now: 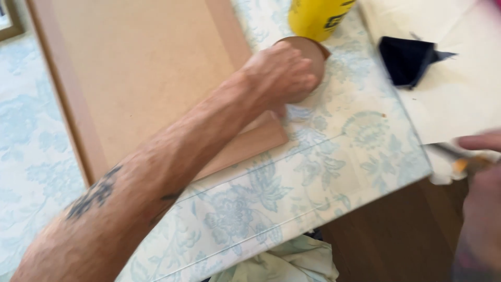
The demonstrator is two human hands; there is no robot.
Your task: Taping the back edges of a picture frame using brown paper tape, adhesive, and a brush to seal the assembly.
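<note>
**Left hand closes on a brown roll at the board's corner**

The left hand (282,73) reaches across a large brown fibreboard panel (141,78) and has its fingers curled around a round brown object, probably a roll of tape (313,49), though motion blur makes that hard to confirm. The grip is closed on the roll, which sits on the cloth just beside the board's right edge and just in front of a yellow container (315,15). By the look of it the step in hand is taking hold of the roll; any move from here calls for lifting it clear of the container, which stands very close behind.

The right hand (482,177) sits at the frame's right edge, blurred, with a thin tool with an orange part (467,163) in its grip; whether the fingers are fully closed on it I cannot tell.

The worktop (334,156) is covered by a pale cloth with a light blue floral print. To the right lies a white sheet (459,94) with a dark navy scrap of fabric (407,60) on it. Past the worktop's near corner, dark brown wooden floor (396,235) shows, with crumpled pale cloth (287,263) below the edge.
</note>
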